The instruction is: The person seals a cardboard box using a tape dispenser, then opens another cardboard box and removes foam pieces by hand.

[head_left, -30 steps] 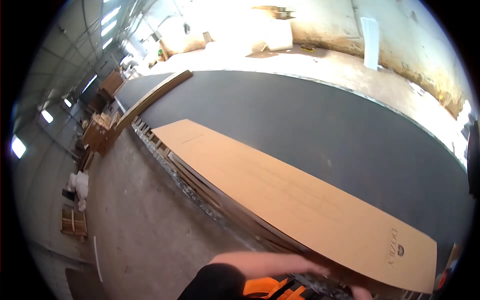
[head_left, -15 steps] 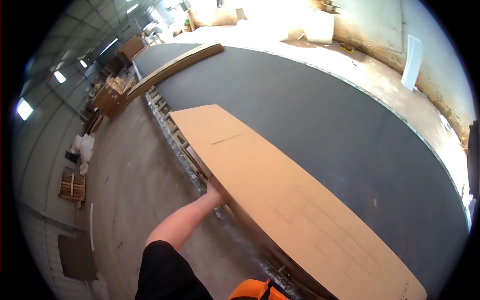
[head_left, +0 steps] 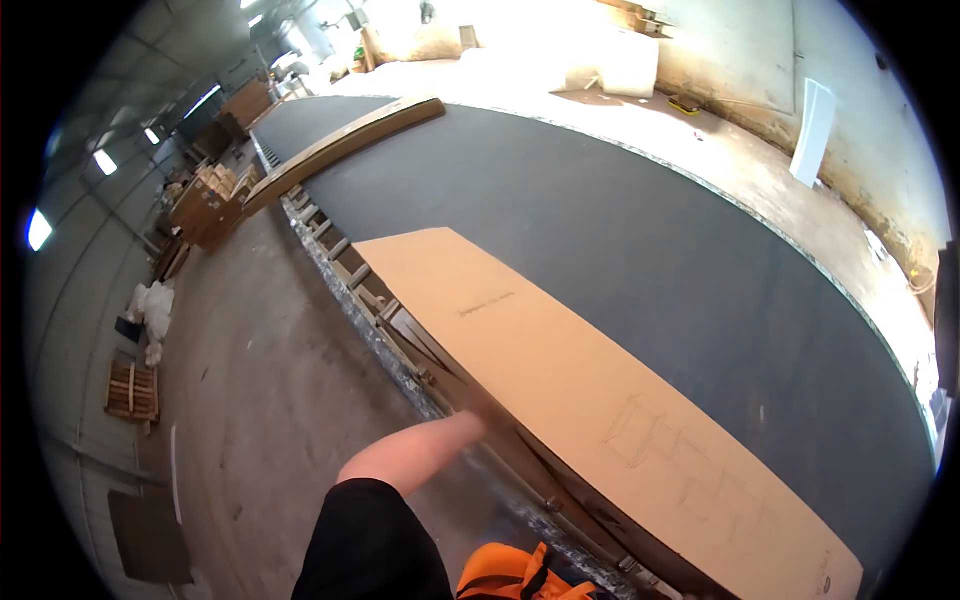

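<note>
A long, flat cardboard box (head_left: 560, 370) with a printed line drawing lies on the dark grey conveyor belt (head_left: 620, 260), along its near edge. My left hand (head_left: 482, 412) reaches in from below and meets the near side of this box, below its top face. The hand is blurred and its fingers are hidden at the box's side, so their grip does not show. My right hand is out of the picture.
Another long cardboard box (head_left: 350, 145) lies across the belt farther up. Metal rollers (head_left: 340, 248) and a worn frame rail (head_left: 375, 335) run along the near side. Stacked cartons (head_left: 205, 205), a wooden pallet (head_left: 132, 390) and a dark panel (head_left: 150, 535) stand at left.
The near box has slid along the belt, down and to the right, farther from the other box. My left hand has moved with it along its side. The view has shifted slightly.
</note>
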